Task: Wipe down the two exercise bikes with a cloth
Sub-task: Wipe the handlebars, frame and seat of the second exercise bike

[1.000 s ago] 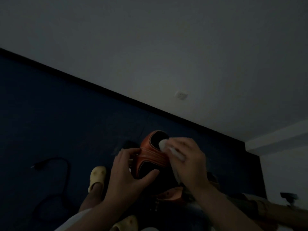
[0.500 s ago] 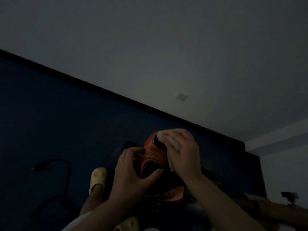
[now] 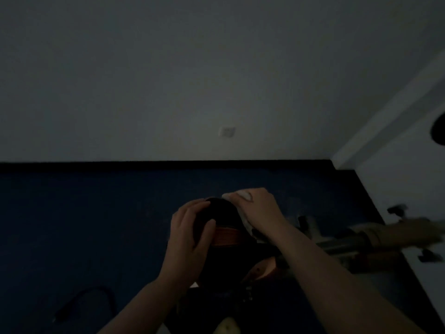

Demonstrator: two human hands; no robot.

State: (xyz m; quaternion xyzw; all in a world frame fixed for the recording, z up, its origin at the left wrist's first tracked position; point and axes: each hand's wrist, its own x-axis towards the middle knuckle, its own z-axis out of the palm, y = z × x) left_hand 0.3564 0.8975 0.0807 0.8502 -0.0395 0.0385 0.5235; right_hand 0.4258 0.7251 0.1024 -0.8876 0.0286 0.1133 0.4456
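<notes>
The room is very dim. An orange and black exercise bike seat (image 3: 225, 229) sits at the centre of the head view. My left hand (image 3: 190, 233) clasps its left side, thumb across the front. My right hand (image 3: 258, 210) presses a pale cloth (image 3: 240, 196) against the seat's far right edge; most of the cloth is hidden under the fingers. Below the seat an orange part of the bike frame (image 3: 263, 271) shows. A blurred metal and tan bar of the bike (image 3: 375, 236) runs off to the right.
Dark blue floor (image 3: 84, 225) meets a grey wall with a socket (image 3: 226, 131). A black cable (image 3: 84, 302) lies at lower left. A yellow shoe tip (image 3: 227, 327) shows at the bottom edge. A wall corner (image 3: 390, 121) rises on the right.
The view has swung level and to the right. The seat now shows more from above, and my right hand with the cloth has slid to its far right edge. My left hand keeps its hold.
</notes>
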